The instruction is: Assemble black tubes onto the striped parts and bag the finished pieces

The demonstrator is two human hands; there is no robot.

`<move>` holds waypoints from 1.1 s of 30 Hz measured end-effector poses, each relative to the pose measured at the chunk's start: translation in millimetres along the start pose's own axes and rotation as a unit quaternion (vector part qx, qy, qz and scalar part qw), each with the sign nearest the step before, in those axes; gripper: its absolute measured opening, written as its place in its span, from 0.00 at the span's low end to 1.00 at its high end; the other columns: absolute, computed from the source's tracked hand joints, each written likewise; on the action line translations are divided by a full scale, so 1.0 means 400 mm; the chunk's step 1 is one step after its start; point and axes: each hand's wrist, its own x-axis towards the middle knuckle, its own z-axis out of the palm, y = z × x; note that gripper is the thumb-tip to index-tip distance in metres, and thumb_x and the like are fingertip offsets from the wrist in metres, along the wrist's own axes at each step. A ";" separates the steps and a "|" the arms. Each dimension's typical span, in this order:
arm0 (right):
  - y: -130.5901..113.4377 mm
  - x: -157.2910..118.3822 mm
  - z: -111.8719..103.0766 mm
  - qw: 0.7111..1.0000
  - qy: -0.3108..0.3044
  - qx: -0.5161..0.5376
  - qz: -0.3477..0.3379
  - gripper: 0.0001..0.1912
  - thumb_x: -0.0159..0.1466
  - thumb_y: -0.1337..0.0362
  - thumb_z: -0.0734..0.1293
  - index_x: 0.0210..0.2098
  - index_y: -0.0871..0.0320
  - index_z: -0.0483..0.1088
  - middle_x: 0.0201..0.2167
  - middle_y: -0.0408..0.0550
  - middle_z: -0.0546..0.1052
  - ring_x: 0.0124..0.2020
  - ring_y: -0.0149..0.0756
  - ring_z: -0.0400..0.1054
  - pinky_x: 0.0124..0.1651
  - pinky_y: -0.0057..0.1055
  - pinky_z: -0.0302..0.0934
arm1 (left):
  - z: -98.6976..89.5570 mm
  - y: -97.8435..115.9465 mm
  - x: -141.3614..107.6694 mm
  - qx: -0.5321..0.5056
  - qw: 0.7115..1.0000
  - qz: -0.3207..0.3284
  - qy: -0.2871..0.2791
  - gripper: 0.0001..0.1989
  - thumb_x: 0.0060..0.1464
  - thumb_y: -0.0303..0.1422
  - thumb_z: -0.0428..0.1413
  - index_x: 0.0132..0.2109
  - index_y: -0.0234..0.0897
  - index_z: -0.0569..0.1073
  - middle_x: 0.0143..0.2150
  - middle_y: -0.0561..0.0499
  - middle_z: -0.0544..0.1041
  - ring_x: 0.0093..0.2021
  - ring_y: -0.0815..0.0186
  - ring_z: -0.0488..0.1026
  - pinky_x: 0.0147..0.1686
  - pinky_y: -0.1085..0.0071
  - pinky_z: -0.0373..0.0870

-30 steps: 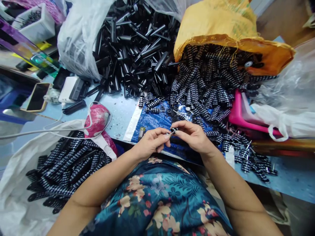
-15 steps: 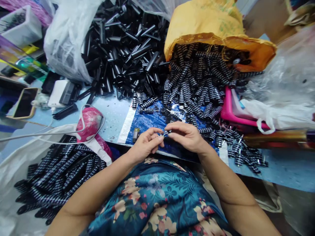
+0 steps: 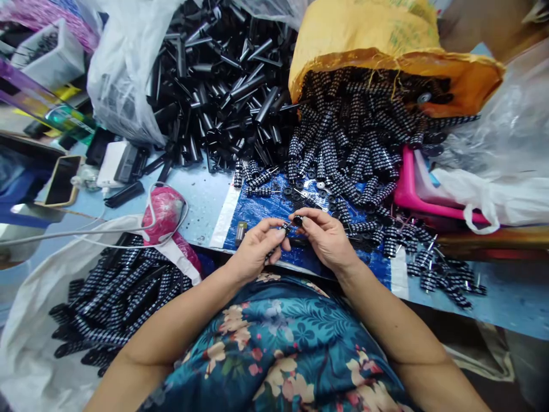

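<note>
My left hand (image 3: 260,247) is closed on a small black piece with white marks (image 3: 285,227); most of it is hidden in the fingers. Close beside it, my right hand (image 3: 326,237) pinches a small round black part (image 3: 297,220) between thumb and fingertips. Both hands are over a blue plastic sheet (image 3: 251,210) at the near edge of the table. Just beyond them lie loose small black discs (image 3: 300,197) and a few black cylinders banded with white marks (image 3: 261,191). A short dark cylinder (image 3: 241,233) stands left of my left hand.
Black tubes (image 3: 240,86) are heaped at the back. A yellow sack (image 3: 360,34) spills banded cylinders (image 3: 334,143). A pink bin (image 3: 405,183) stands right. At left are a white sack (image 3: 26,320) of longer banded pieces, a pink wrapped bundle (image 3: 167,212), a cable and a phone (image 3: 63,180).
My hands have drawn slightly apart at the fingertips, and a round black part now shows in my right fingers. The whole view has shifted a little to the right.
</note>
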 end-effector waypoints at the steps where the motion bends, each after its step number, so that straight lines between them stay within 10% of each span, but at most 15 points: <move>1: 0.000 0.001 0.001 1.000 0.001 -0.006 -0.002 0.14 0.62 0.52 0.73 0.44 0.50 0.78 0.44 0.45 0.81 0.44 0.34 0.75 0.45 0.30 0.71 | 0.000 -0.001 -0.001 0.002 1.000 -0.002 -0.004 0.21 0.55 0.44 0.63 0.49 0.37 0.70 0.29 0.53 0.77 0.17 0.76 0.62 0.17 0.78 0.48; 14: 0.007 -0.002 0.002 0.980 -0.014 -0.175 -0.091 0.11 0.64 0.55 0.72 0.43 0.51 0.80 0.39 0.45 0.83 0.40 0.35 0.77 0.49 0.36 0.73 | -0.004 -0.014 0.001 -0.009 1.000 -0.016 -0.004 0.20 0.55 0.45 0.63 0.45 0.35 0.70 0.26 0.55 0.73 0.18 0.77 0.60 0.18 0.78 0.49; 21: 0.016 -0.022 0.047 0.820 -0.069 -0.450 -0.347 0.53 0.55 0.50 0.78 0.72 0.56 0.52 0.69 0.63 0.60 0.69 0.57 0.57 0.66 0.55 0.63 | -0.002 -0.018 0.007 -0.104 0.994 -0.011 0.032 0.25 0.51 0.45 0.65 0.50 0.38 0.68 0.32 0.54 0.73 0.28 0.71 0.69 0.28 0.75 0.63; 25: 0.020 -0.019 0.041 0.782 -0.082 -0.496 -0.368 0.51 0.59 0.53 0.76 0.73 0.55 0.48 0.68 0.64 0.61 0.66 0.56 0.62 0.63 0.53 0.66 | -0.035 -0.007 0.010 0.039 0.998 0.048 0.008 0.21 0.57 0.48 0.59 0.50 0.38 0.70 0.33 0.52 0.73 0.33 0.67 0.71 0.35 0.70 0.67; 27: 0.010 -0.016 0.022 0.783 -0.088 -0.495 -0.367 0.50 0.58 0.53 0.76 0.72 0.55 0.50 0.67 0.63 0.63 0.65 0.56 0.64 0.63 0.53 0.66 | -0.081 0.041 0.027 0.209 0.968 0.135 0.043 0.17 0.60 0.45 0.57 0.49 0.38 0.72 0.37 0.49 0.75 0.38 0.64 0.72 0.42 0.67 0.69; 33: -0.011 -0.016 0.006 0.813 -0.059 -0.484 -0.317 0.47 0.57 0.51 0.76 0.70 0.52 0.56 0.65 0.59 0.66 0.64 0.56 0.65 0.63 0.54 0.66 | -0.287 0.361 0.215 0.480 0.722 0.327 0.376 0.12 0.64 0.37 0.52 0.47 0.34 0.73 0.44 0.41 0.76 0.46 0.58 0.72 0.51 0.61 0.66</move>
